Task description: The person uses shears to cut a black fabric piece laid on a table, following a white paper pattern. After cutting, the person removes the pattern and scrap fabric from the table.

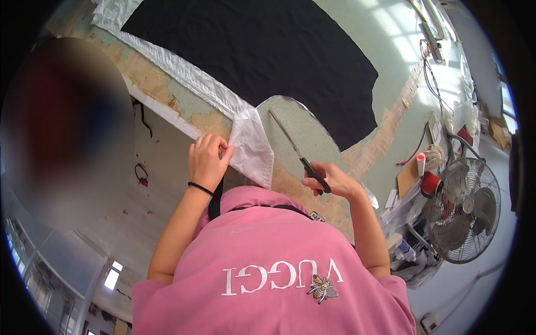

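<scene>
My right hand [326, 178] grips black-handled scissors [290, 142], whose blades point away from me over the pale green tabletop [290, 123]. My left hand [209, 159], with a black band at the wrist, pinches the edge of white fabric [248, 145] near the table edge. That fabric continues as a long, crinkled strip toward the far left. A large black cloth piece [251, 50] with curved cut edges lies on it and on the table, beyond the scissors.
A metal fan [466, 206] stands at the right beside cords, a red object [429, 183], brown card [407, 181] and plastic bags. A power strip [432, 44] sits at the far right. Worn tape [379, 139] crosses the tabletop. The left side holds a blurred, unreadable area.
</scene>
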### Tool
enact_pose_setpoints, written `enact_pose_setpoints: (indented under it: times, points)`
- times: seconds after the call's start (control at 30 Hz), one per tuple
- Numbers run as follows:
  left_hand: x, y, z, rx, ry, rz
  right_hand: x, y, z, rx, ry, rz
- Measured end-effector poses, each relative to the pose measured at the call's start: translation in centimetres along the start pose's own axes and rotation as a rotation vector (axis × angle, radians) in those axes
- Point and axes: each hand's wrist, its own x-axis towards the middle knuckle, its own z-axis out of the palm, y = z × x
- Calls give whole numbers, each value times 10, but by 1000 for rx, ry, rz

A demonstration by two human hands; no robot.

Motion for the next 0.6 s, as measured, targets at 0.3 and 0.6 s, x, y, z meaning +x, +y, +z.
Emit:
enact_pose_setpoints:
  times: [0.3,0.6]
  points:
    - [1,10,-9,-3,92,25,14,1,-15,16,-122,-38]
    - [51,16,15,-35,192,145,29,-13,-31,-46,-183,-40]
